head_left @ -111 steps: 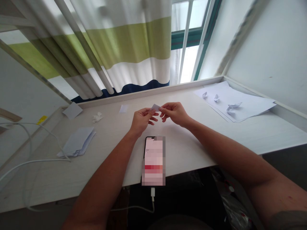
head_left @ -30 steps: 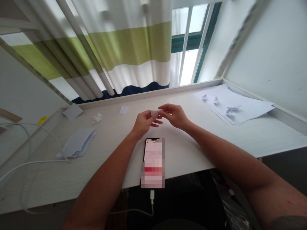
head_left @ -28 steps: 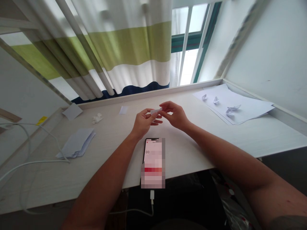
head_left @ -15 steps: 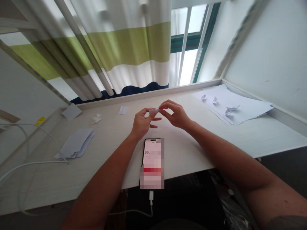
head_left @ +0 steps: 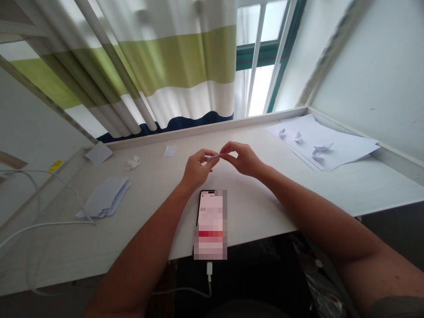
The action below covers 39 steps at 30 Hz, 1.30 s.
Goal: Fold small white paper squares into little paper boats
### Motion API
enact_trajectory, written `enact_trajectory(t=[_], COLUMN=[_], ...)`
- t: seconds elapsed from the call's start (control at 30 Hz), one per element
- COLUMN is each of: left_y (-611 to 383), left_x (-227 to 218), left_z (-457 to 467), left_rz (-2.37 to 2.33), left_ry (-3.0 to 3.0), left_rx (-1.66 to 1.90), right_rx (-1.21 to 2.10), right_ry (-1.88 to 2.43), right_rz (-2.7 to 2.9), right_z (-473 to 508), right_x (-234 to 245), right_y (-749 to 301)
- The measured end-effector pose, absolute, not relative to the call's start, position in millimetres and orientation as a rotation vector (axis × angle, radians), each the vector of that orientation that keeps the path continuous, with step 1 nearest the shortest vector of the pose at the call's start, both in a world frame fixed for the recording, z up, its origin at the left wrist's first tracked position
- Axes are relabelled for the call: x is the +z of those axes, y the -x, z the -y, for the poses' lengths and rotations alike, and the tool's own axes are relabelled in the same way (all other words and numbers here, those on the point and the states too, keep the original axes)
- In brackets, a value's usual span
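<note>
A small folded piece of white paper (head_left: 213, 157) is held above the middle of the desk, mostly covered by fingers. My left hand (head_left: 198, 168) pinches it from the left between thumb and fingers. From the right, my right hand (head_left: 243, 159) grips its other end between thumb and fingertip. The fingertips of both hands nearly meet. Below them a phone (head_left: 210, 223) lies near the desk's front edge, its screen partly blurred out. Several small folded paper shapes (head_left: 298, 138) rest on large white sheets (head_left: 344, 143) at the back right.
A stack of white paper pieces (head_left: 105, 196) lies at left, near a white cable (head_left: 49, 225). Farther back are a crumpled paper (head_left: 133, 163), a square sheet (head_left: 99, 153) and a small paper slip (head_left: 169, 151). A raised ledge (head_left: 185, 133) runs along the desk's back, below a curtain (head_left: 179, 57).
The folded paper has tilted and shows less of its face. My left fingers have curled in closer around it; both hands stay in nearly the same place.
</note>
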<state>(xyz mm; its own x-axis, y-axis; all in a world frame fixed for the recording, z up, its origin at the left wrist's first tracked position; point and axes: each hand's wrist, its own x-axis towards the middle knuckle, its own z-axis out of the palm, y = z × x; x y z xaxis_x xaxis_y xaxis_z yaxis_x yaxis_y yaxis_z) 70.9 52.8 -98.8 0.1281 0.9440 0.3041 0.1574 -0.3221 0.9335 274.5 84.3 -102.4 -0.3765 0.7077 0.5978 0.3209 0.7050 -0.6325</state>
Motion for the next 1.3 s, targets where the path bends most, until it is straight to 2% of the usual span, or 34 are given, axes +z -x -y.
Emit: enact_trajectory(t=[0.4,0.73,1.1,1.3], left_y=[-71.4,-71.5,-66.6,-65.4], left_x=[-97.5,-105.3,-96.0,-97.5], left_z=[-53.0,-63.0,-60.0,-61.9], left_rz=[-1.063,-0.921,-0.813,-0.849], left_ry=[-1.76,-1.283,-1.274,-1.316], left_rx=[1.389,1.289,1.096,1.138], right_rx=[0.39,0.84,1.191,1.179], right_ry=[0.728,0.721,0.587,0.626], right_rz=[2.055,1.681,1.556,1.533], right_z=[-82.3,-81.6,-83.7,-79.9], right_x=[-97.6,-106.1,-102.1,-101.0], right_y=[-276.6,-264.4,-262.7,-261.8])
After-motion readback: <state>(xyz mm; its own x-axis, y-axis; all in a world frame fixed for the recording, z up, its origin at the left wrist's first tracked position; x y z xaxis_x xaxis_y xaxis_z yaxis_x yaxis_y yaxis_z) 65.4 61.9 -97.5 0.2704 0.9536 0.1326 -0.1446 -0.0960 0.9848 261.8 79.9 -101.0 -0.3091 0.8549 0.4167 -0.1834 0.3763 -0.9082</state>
